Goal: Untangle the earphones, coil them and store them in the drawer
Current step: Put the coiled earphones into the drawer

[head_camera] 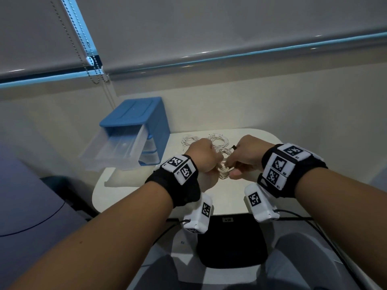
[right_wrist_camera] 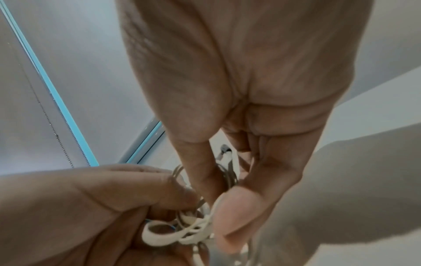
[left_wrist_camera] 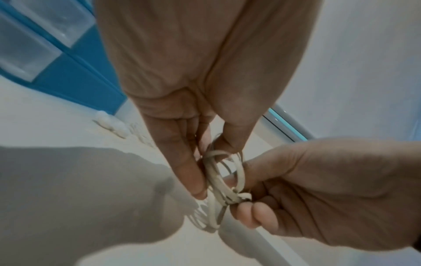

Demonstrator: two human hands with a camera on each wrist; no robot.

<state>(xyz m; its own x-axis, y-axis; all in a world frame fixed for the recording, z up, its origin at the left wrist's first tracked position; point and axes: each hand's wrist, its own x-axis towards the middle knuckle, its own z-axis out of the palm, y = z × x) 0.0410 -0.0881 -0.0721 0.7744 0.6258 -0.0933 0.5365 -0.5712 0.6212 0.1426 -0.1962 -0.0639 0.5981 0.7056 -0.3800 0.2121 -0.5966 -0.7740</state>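
A small coil of white earphone cable (head_camera: 224, 166) hangs between my two hands above the white table (head_camera: 129, 191). My left hand (head_camera: 216, 164) pinches the coil's left side; in the left wrist view its fingers (left_wrist_camera: 193, 171) curl round the loops (left_wrist_camera: 218, 180). My right hand (head_camera: 232, 168) pinches the right side, and its thumb (right_wrist_camera: 227, 219) presses the loops (right_wrist_camera: 180, 235) against the index finger. A metal plug end (right_wrist_camera: 224, 151) sticks up behind the right fingers. The blue drawer unit (head_camera: 142, 114) stands at the back left with its clear top drawer (head_camera: 113, 151) pulled out.
More loose white cable (head_camera: 217, 141) lies on the table just beyond my hands, with another bundle (head_camera: 188, 140) to its left. A bead chain (head_camera: 92, 65) hangs from the blind behind. A black pad (head_camera: 230, 241) sits below the table's near edge.
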